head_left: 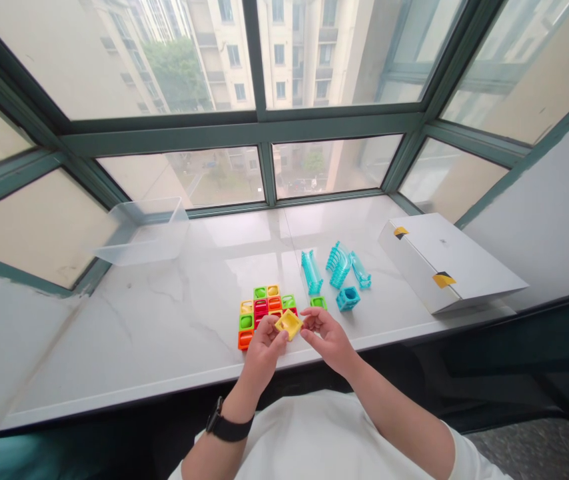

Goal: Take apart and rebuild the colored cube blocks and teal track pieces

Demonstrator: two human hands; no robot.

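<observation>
A yellow toy block [289, 324] with a hollow square face is tilted up between my two hands. My left hand [263, 341] pinches its left side between thumb and fingers. My right hand [328, 339] has thumb and fingertips curled at the block's right corner. Just behind my left hand lies a patch of red, orange, green and yellow blocks [260, 306], set side by side in rows and partly hidden by that hand. A single green block [318, 303] sits beyond my right fingers.
Translucent teal track pieces [312, 272], some curved [338, 264], lie behind my right hand with a teal cube [348, 299]. A white box [457, 263] with yellow-black tabs stands at the right. A clear plastic bin [144, 233] is at the back left, by the window frame [244, 139].
</observation>
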